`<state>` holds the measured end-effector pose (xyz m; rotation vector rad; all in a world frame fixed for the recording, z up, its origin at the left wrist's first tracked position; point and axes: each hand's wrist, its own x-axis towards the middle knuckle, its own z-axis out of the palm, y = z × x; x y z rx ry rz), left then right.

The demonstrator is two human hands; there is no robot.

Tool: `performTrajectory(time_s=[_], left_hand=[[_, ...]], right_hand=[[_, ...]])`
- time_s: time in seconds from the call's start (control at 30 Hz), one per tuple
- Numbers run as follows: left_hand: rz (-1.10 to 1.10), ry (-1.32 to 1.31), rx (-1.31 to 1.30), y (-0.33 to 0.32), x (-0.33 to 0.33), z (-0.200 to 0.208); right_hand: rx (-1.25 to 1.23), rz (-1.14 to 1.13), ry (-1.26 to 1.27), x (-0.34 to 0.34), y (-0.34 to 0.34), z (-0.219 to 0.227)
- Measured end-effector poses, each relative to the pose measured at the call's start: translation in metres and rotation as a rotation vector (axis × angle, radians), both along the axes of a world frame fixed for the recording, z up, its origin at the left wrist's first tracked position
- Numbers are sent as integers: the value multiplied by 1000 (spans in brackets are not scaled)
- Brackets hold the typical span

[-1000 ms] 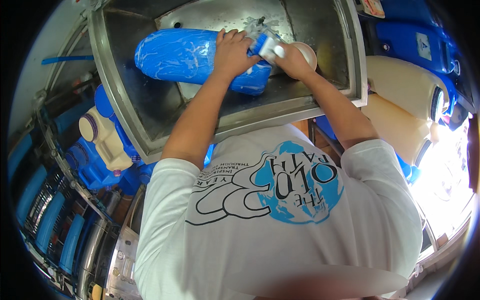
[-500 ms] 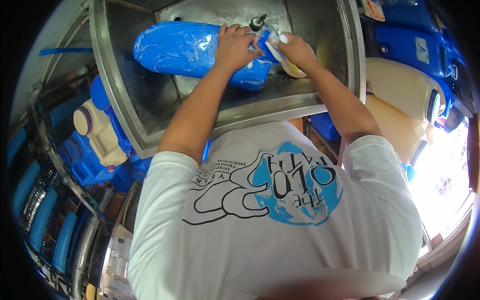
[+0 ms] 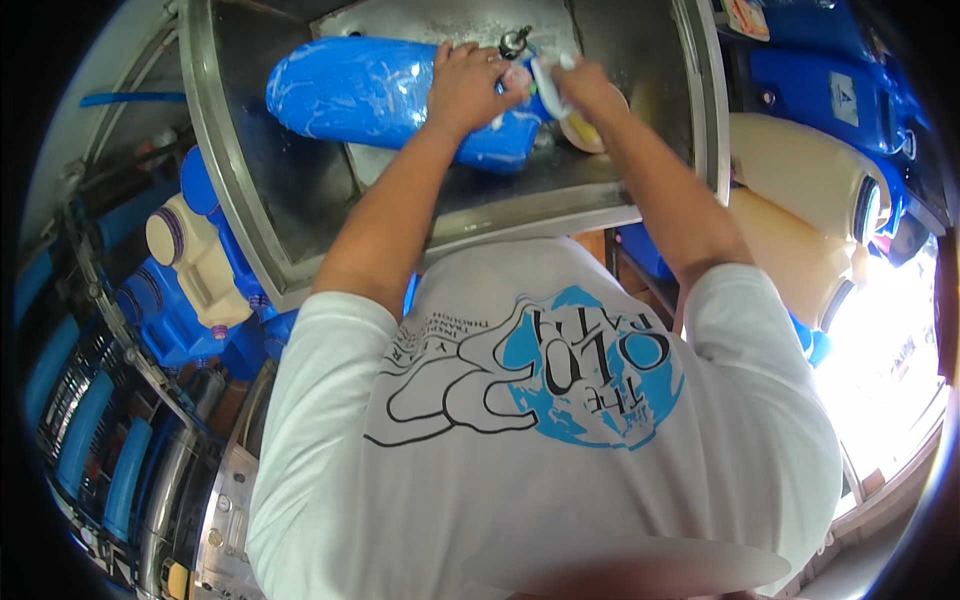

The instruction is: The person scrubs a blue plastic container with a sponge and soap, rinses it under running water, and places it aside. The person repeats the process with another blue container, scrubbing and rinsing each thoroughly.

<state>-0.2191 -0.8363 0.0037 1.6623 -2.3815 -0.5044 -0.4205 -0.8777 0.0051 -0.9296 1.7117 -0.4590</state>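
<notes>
A blue plastic jug [image 3: 350,90] streaked with white suds lies on its side in the steel sink [image 3: 225,140]. My left hand [image 3: 465,90] grips it near its right end, fingers curled over the top and thumb toward the end. Just right of that end, my right hand [image 3: 588,92] is closed round a white scrubbing brush [image 3: 549,88], whose bristles I cannot make out. A shallow pale bowl [image 3: 585,135] with something yellow in it sits under my right wrist, partly hidden.
A dark tap fitting [image 3: 514,42] stands beyond the jug. Large cream jugs [image 3: 800,165] and blue jugs [image 3: 815,85] are stacked right of the sink. On the left are more jugs, one cream [image 3: 205,255], beside a metal rack [image 3: 110,290].
The jug and my left hand have shifted very slightly away from me. My right hand has moved the brush a little at the jug's right end.
</notes>
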Motion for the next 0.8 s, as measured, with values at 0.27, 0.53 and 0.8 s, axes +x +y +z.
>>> performTrajectory(time_s=[0.27, 0.53, 0.8], left_hand=[[1, -10, -37, -1, 1, 1], [-6, -14, -65, 5, 3, 0], [-1, 16, -110, 1, 4, -15]], right_hand=[[-133, 116, -18, 2, 2, -12], [-75, 52, -145, 6, -1, 1], [-274, 99, -91, 12, 10, 20]])
